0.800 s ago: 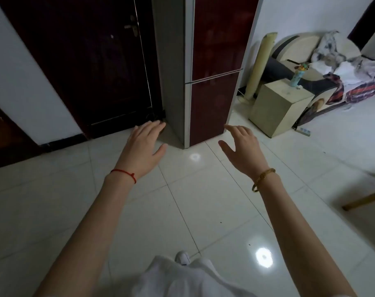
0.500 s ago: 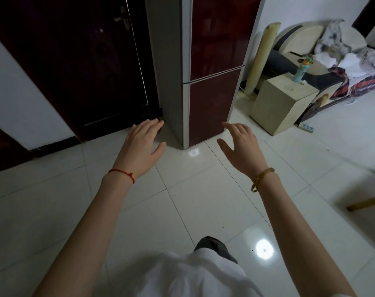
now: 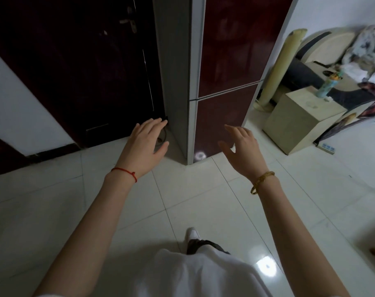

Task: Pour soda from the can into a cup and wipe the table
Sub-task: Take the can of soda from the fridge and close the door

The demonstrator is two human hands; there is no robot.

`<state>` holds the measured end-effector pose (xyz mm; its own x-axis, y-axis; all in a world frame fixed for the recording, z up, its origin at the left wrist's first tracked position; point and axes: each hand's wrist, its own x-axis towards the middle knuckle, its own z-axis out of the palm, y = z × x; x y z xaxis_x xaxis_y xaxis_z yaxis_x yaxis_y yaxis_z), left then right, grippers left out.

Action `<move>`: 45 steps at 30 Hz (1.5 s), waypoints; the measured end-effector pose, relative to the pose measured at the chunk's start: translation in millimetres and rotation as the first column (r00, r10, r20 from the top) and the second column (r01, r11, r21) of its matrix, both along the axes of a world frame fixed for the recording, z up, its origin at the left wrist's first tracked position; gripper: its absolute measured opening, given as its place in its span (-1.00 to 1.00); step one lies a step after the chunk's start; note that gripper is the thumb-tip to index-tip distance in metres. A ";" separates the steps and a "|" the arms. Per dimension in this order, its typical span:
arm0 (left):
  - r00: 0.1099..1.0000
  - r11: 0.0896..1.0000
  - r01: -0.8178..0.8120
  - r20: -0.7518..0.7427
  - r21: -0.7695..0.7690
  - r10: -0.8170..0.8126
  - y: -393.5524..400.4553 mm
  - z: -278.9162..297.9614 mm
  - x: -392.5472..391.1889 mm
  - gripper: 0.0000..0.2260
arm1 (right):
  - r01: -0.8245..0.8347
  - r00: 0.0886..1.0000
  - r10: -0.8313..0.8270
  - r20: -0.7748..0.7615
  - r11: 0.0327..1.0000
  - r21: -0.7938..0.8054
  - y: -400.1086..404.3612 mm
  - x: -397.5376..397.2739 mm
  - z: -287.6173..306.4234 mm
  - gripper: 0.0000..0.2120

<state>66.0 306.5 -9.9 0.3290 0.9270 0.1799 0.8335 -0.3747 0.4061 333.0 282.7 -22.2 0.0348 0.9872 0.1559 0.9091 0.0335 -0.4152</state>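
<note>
No can, cup or table shows in the head view. My left hand [image 3: 142,145], with a red string at the wrist, is stretched forward with straight fingers and holds nothing. My right hand [image 3: 242,150], with a gold bracelet at the wrist, is also held out with relaxed fingers and is empty. Both hover above the white tiled floor, in front of a tall dark red fridge [image 3: 227,78] with a grey side.
A dark door [image 3: 86,67] with a metal handle stands left of the fridge. To the right are a beige cube stand [image 3: 298,123] with a small bottle [image 3: 326,86], a rolled mat [image 3: 278,69], a cluttered sofa [image 3: 336,54] and a power strip [image 3: 327,146].
The view has moved closer to the fridge, which now looms larger. Both hands keep the same outstretched pose. A foot has stepped forward below.
</note>
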 end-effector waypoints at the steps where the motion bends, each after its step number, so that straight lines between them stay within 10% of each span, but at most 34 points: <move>1: 1.000 1.000 -0.006 -0.001 0.004 0.006 13.8 1.8 3.9 -0.50 | -0.005 1.000 0.005 -0.009 1.000 0.005 15.5 3.7 2.4 -0.51; 20: 0.997 0.997 -0.073 0.009 0.016 0.073 254.8 -0.8 18.1 -0.48 | -0.069 0.996 0.066 -0.060 0.997 -0.041 250.5 7.6 -8.7 -0.54; 45: 0.902 0.966 0.258 0.360 -0.008 -0.238 504.2 12.9 69.7 -0.52 | 0.241 0.955 -0.243 -0.170 0.970 -0.029 438.7 -38.7 -29.5 -0.37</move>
<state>135.7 810.7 2.9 0.4738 0.8354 0.2787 0.5150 -0.5195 0.6818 294.3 721.4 -51.8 0.2982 0.9471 0.1186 0.8051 -0.1829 -0.5643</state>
